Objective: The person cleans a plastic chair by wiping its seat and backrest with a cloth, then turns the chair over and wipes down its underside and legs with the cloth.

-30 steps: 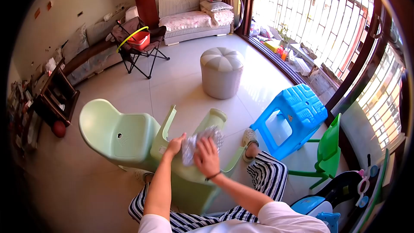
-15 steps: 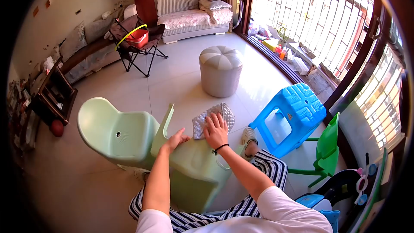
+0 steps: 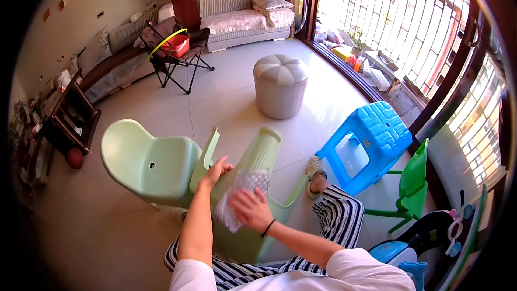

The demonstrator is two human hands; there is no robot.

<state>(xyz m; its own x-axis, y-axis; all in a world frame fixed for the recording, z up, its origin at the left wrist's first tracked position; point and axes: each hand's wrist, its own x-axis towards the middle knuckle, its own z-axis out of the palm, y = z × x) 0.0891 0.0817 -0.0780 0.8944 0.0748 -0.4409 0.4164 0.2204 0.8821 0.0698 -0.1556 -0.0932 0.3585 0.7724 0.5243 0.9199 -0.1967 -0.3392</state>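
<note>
A pale green plastic chair (image 3: 261, 148) stretches out before me, with a ridged panel and raised arms at its sides. Its scooped part (image 3: 153, 164) on the left has a dark hole in the base. Under my right hand (image 3: 252, 207) is a grey, bumpy-textured cloth (image 3: 252, 179), pressed against the chair's surface and slightly blurred; the fingers curve over it. My left hand (image 3: 216, 172) grips the chair's side by the left arm, its fingertips partly hidden.
A blue plastic stool (image 3: 366, 145) and a green chair (image 3: 412, 188) stand on the right. Ahead is a round grey pouf (image 3: 281, 86). A folding chair (image 3: 180, 64) holds a red bucket (image 3: 176, 46). A sofa (image 3: 245, 24) stands at the back.
My right hand has drawn the cloth toward me and left down the chair, uncovering the ridged panel's far end. My left hand stays at the chair's side.
</note>
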